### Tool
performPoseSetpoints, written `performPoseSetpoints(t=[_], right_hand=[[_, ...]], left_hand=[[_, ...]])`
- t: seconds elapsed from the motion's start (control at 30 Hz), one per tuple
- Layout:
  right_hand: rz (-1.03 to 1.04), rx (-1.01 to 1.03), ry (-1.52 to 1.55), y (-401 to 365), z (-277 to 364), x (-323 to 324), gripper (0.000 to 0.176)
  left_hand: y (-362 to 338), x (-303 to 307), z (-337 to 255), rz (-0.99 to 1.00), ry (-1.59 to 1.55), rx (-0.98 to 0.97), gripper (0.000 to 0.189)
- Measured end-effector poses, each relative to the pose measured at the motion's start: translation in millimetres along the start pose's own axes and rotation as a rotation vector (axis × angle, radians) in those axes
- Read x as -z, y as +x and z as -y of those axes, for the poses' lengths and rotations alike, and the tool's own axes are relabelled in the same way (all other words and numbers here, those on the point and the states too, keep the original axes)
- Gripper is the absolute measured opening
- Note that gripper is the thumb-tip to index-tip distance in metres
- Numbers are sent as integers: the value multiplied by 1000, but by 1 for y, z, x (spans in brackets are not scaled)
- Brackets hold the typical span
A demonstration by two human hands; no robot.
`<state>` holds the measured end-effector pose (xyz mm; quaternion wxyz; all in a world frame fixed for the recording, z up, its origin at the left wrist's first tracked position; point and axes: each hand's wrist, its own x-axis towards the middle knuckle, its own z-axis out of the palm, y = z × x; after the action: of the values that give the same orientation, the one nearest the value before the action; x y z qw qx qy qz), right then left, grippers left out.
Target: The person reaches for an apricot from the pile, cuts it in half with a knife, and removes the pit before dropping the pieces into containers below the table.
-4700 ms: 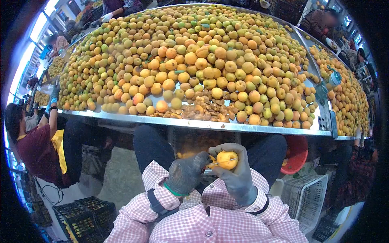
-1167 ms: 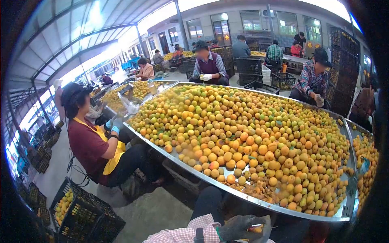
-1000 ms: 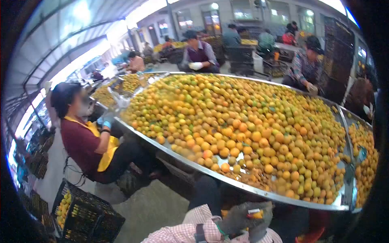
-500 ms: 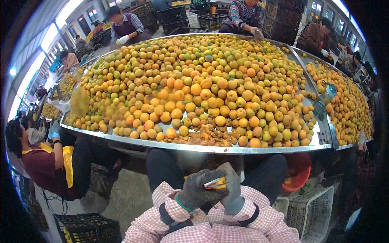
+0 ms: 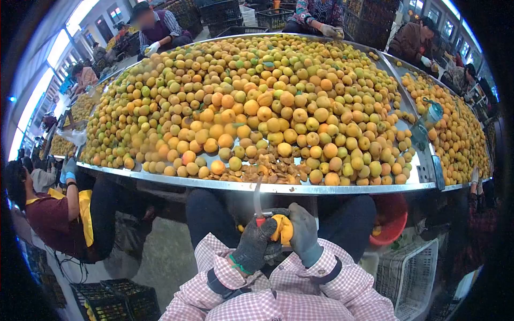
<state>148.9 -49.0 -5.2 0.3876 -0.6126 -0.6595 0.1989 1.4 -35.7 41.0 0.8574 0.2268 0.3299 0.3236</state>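
Note:
My left hand (image 5: 255,243), in a dark knit glove, is closed around a knife (image 5: 258,200) whose curved blade points up toward the table edge. A bit of its red handle shows at the fingers. Beside it, my right hand (image 5: 305,232), in a grey glove, grips an orange-yellow apricot (image 5: 282,229) that appears cut open. The fruit sits between both hands, over my lap. Just beyond the blade, brown pits and scraps (image 5: 273,170) lie at the near edge of the metal table (image 5: 300,189), in front of a large heap of apricots (image 5: 241,96).
A red basin (image 5: 390,219) and a white plastic crate (image 5: 409,273) stand low on my right. Black crates (image 5: 115,299) are at lower left. A bottle (image 5: 428,119) stands by the table divider. A co-worker (image 5: 53,214) sits at left; others work across the table.
The knife has swung from lying across the apricot to pointing up and away. My hands have parted slightly, showing more of the fruit. The view has tilted a little downward.

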Motion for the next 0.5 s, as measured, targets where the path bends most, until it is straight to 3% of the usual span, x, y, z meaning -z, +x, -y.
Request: performPoseSetpoints(t=[0.03,0.1,0.23,0.3,0.43,0.5], right_hand=[[3,-4,1,-4,0,-2,13],[-14,-363,805,-7,3,-4,15],[38,-285,473,-12,20,6,17],[26,97,52,-15,11,4,13],[52,37,299,-18,13,7,12],[13,256,153,-14,12,8,14]], left_hand=[[-1,-5,1,-3,-2,3,34],[-3,-14,0,-139,84,-60,36],[6,-2,1,-116,296,-170,38],[7,6,7,-99,490,-226,41],[3,10,12,-31,467,-256,44],[2,6,10,-62,472,-281,49]])
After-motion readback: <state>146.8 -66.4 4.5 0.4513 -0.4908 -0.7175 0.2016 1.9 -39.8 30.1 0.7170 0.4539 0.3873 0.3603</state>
